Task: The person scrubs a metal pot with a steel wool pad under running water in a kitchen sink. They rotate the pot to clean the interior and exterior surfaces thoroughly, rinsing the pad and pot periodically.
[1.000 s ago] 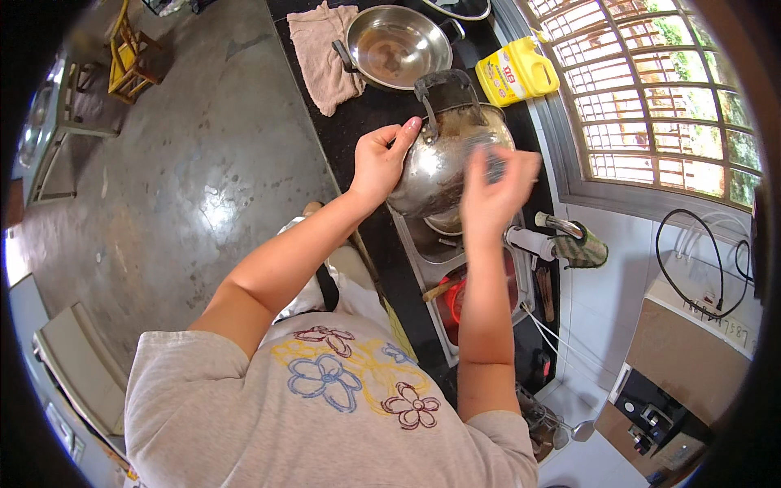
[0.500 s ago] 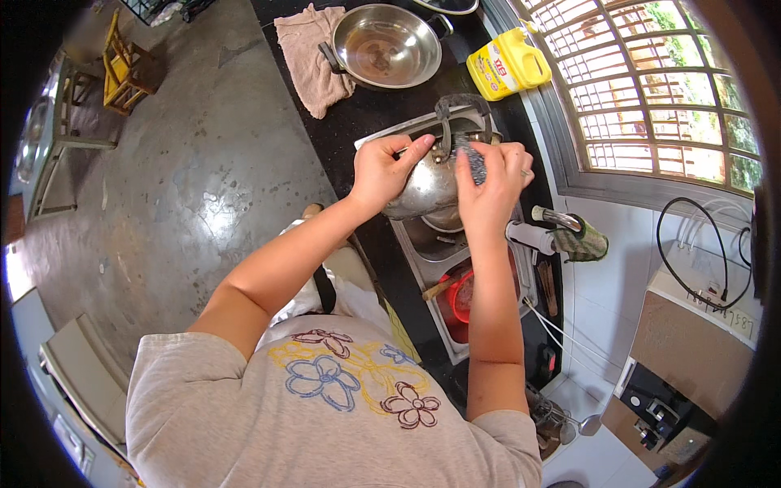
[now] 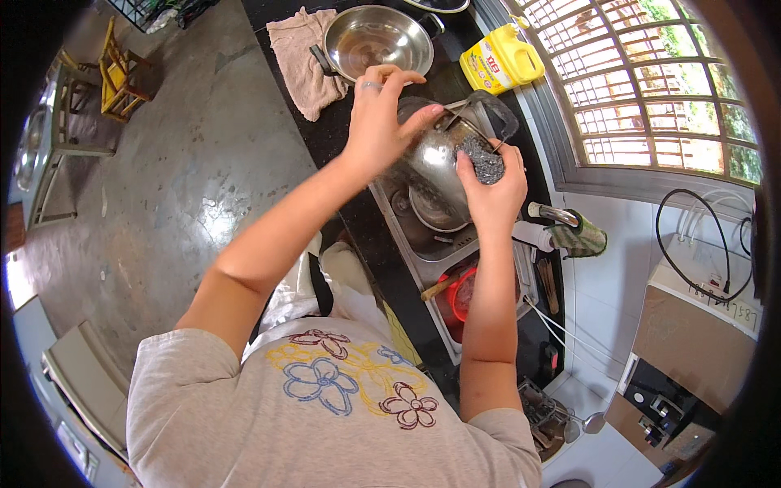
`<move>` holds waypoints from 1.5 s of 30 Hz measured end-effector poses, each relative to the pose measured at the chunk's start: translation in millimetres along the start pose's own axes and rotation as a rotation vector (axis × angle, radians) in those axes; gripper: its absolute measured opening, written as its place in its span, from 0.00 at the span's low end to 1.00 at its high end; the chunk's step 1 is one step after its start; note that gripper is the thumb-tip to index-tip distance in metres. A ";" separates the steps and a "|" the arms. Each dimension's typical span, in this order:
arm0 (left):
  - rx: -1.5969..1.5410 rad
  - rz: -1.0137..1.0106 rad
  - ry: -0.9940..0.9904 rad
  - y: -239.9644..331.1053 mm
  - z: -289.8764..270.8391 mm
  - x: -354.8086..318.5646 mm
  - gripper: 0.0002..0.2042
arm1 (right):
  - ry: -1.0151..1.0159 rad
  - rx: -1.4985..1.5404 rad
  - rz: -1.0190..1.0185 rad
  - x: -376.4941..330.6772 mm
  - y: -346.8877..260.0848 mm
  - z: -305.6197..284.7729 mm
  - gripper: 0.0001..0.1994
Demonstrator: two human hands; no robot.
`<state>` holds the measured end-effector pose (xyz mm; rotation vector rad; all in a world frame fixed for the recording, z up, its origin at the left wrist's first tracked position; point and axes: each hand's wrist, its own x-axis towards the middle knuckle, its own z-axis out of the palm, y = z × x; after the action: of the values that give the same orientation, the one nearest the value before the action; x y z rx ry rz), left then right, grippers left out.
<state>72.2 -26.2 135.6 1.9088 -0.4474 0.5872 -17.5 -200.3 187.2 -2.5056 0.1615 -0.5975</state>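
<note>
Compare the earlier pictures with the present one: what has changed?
The pot has been turned, its black handle swinging rightward. The left hand has moved up the picture, fingers now raised. The right hand still grips the scouring pad. The steel pan, cloth and yellow jug stay on the counter.

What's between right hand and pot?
A grey scrubber, pinched in the right hand at the side of the pot; seen in the head view.

Right fingers [image 3: 512, 160] apparently curled
</note>
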 end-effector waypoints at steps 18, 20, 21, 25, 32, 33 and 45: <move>-0.800 -0.323 -0.128 60.0 8.2 -39.4 0.22 | -0.194 0.953 0.450 -43.7 14.6 20.1 0.22; -0.402 -0.265 -0.139 60.3 3.1 -39.1 0.20 | -0.101 0.991 0.468 -46.4 9.0 25.1 0.20; -0.205 -0.234 -0.146 60.4 1.7 -40.6 0.20 | -0.039 1.002 0.482 -47.8 4.9 29.1 0.20; -0.096 -0.289 -0.074 57.2 6.6 -48.3 0.22 | 0.134 1.022 0.447 -51.9 -1.7 40.5 0.20; -0.473 -0.268 -0.065 51.1 2.9 -46.7 0.25 | 0.230 0.799 0.347 -72.9 -3.3 46.0 0.17; -0.402 -0.225 -0.115 51.7 0.2 -36.2 0.22 | 0.241 0.779 0.347 -74.2 -3.0 44.6 0.17; -0.023 0.213 -0.238 45.1 -4.8 -12.7 0.19 | 0.304 0.614 0.246 -77.8 -9.4 45.7 0.15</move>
<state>36.0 -38.7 163.1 1.9307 -0.8145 0.4906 -66.6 -151.7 128.4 -1.7665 0.3368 -0.7817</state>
